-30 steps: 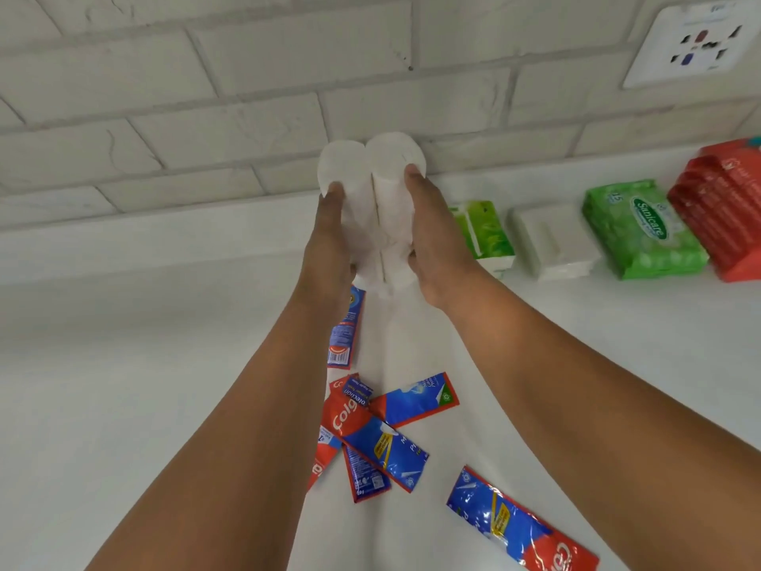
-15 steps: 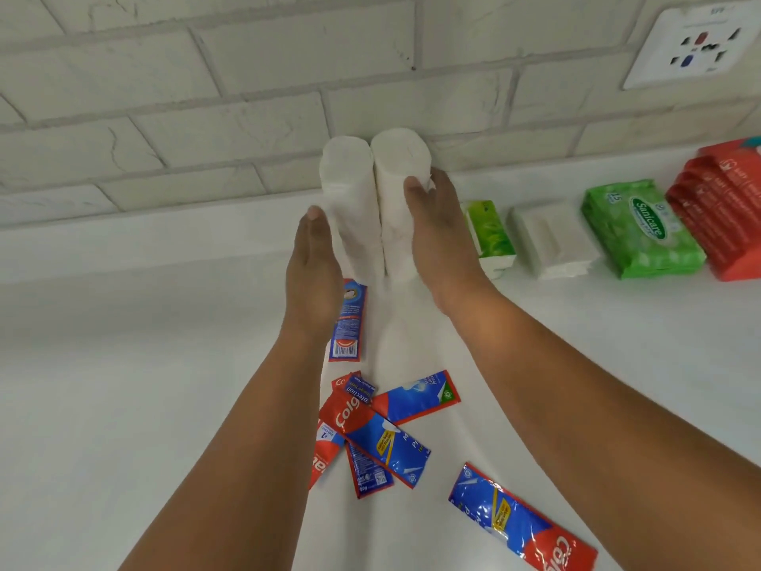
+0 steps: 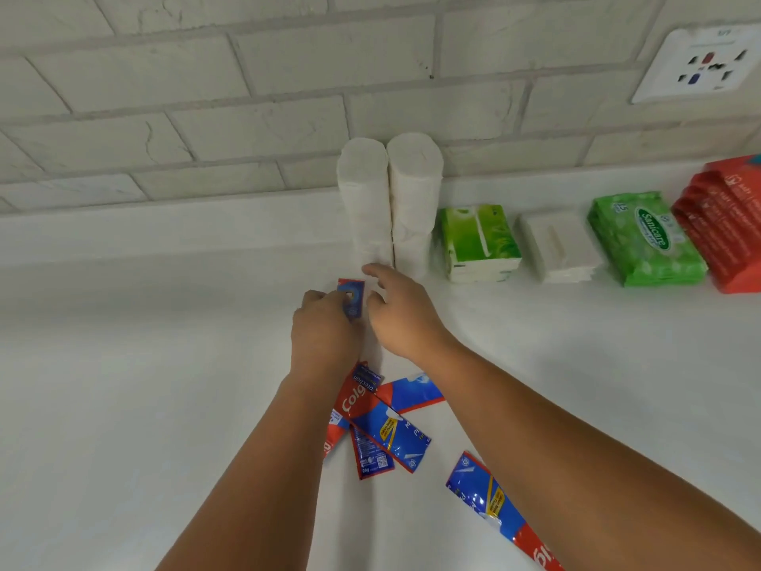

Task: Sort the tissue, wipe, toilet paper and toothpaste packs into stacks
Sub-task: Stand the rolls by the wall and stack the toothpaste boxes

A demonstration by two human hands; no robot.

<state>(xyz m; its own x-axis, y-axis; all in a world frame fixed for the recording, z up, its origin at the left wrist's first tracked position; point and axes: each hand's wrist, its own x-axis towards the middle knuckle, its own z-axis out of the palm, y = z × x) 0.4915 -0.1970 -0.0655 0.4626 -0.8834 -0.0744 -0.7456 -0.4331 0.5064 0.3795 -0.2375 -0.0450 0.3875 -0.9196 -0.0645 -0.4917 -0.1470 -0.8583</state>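
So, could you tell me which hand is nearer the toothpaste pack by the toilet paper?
Left: the left hand holds the toothpaste pack; the right hand is open just right of it.

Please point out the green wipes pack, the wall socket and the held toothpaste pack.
green wipes pack (image 3: 654, 234), head view, oval label.
wall socket (image 3: 675, 72), head view, faceplate.
held toothpaste pack (image 3: 351, 294), head view, blue end.

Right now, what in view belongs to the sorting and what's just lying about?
Job: two white toilet paper columns, green-and-white tissue pack, white tissue pack, green wipe pack, red packs, scattered blue-and-red toothpaste sachets, one sachet gripped by left hand.
Not job: white wall socket, brick wall.
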